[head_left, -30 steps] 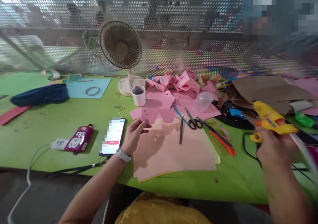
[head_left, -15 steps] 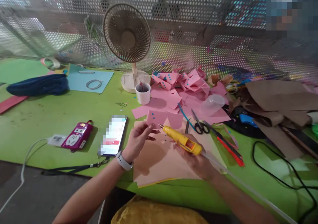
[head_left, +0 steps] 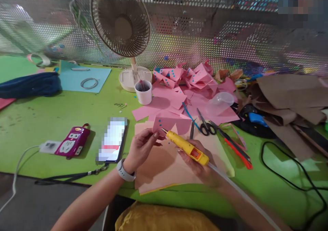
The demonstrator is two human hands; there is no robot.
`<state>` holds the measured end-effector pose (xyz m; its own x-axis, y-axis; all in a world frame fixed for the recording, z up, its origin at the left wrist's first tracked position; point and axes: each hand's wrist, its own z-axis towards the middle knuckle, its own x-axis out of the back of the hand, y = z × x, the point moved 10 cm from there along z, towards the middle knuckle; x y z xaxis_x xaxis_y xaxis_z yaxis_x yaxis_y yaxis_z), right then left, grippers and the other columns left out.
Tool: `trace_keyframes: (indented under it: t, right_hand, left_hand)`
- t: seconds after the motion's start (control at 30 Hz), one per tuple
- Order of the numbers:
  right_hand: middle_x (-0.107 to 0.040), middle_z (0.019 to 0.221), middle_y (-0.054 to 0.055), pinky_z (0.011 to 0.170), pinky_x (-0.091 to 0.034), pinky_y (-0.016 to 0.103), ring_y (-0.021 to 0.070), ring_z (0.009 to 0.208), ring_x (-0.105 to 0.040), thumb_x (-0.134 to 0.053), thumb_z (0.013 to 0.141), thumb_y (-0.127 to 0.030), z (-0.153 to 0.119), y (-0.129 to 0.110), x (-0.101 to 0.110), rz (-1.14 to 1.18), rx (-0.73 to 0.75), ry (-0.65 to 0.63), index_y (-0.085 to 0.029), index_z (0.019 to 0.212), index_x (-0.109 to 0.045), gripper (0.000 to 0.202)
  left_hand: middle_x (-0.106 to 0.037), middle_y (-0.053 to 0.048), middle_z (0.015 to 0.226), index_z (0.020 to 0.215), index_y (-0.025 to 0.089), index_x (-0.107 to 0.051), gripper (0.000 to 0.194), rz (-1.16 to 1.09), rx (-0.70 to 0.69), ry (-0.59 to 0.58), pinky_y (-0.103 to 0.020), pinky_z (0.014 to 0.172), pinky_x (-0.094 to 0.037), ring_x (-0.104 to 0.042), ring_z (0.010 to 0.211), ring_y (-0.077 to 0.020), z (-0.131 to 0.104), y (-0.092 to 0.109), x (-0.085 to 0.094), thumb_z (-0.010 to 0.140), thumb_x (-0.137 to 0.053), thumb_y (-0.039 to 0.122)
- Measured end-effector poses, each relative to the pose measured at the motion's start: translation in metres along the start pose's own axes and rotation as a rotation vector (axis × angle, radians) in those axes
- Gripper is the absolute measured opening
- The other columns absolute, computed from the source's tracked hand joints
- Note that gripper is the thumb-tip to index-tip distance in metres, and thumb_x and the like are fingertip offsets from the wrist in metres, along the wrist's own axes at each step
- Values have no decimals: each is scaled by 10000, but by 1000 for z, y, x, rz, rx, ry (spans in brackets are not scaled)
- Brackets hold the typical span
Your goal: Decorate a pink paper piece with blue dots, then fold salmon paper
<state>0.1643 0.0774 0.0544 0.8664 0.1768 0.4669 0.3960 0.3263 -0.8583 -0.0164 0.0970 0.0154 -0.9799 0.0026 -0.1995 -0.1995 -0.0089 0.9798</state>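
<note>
My right hand is wrapped round a yellow corded tool with a thin metal tip pointing left. My left hand pinches near that tip, at the lower left corner of a pink paper piece with blue dots. Whether the fingers hold the paper or something small is too fine to make out. Beneath both hands lies a stack of pale orange sheets. A pair of tweezers and black-handled scissors lie just beyond my right hand.
Left of the sheets are a phone and a purple power socket. A fan, a white cup and folded pink papers stand behind. To the right lie a red cutter, brown paper and a black cable.
The view has shifted slightly, so the fan looks larger and further left. The tool's tip and my left fingertips remain close together by the pink paper.
</note>
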Motion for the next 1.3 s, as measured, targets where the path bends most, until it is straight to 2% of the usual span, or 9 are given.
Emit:
trace_keyframes:
  t: [0.2, 0.37, 0.5, 0.7, 0.97, 1.3]
  right_hand:
    - [-690, 801, 4, 542, -505, 214, 123, 602, -636, -611, 918, -337, -2, 0, -1, 8, 30, -12, -224, 1026, -582, 160]
    - [-703, 870, 22, 580, -515, 219, 136, 675, -662, -607, 922, -342, -4, 5, -1, 36, 6, -27, -226, 1034, -584, 163]
    - [-684, 816, 6, 553, -501, 214, 122, 622, -632, -613, 917, -341, -3, 6, -2, 50, -14, -41, -226, 1033, -582, 165]
    - [-682, 790, 3, 554, -509, 218, 124, 616, -637, -613, 909, -351, -1, 1, 2, 16, -2, -15, -222, 1023, -598, 173]
    - [-707, 797, 16, 545, -515, 239, 146, 620, -655, -608, 909, -396, -3, 8, 2, 30, -61, -30, -224, 1021, -603, 205]
    - [-702, 801, 15, 553, -514, 236, 144, 625, -657, -608, 911, -391, -2, 7, 1, 31, -63, -45, -227, 1037, -596, 207]
  left_hand:
    - [-762, -41, 845, 948, 173, -713, 212, 10, -23, -6, -217, 642, -635, -748, 805, -163, -1, 3, -1, 877, -695, 372]
    - [-762, -30, 848, 961, 186, -714, 169, 20, -45, -26, -208, 646, -634, -746, 810, -151, -1, 4, -3, 897, -674, 337]
    - [-760, -31, 852, 963, 182, -717, 156, 41, -66, -15, -218, 652, -640, -743, 800, -149, -1, 7, -2, 901, -671, 317]
    - [-757, -30, 831, 971, 176, -712, 169, 56, -76, 1, -230, 645, -643, -744, 788, -155, -1, 10, -1, 898, -673, 324]
    - [-754, -48, 847, 967, 171, -702, 187, 82, -55, -5, -256, 653, -645, -746, 818, -181, -1, 7, -2, 901, -664, 342]
    - [-755, -56, 853, 998, 169, -704, 227, 112, -67, -1, -261, 655, -645, -748, 814, -187, -2, 10, -2, 896, -663, 368]
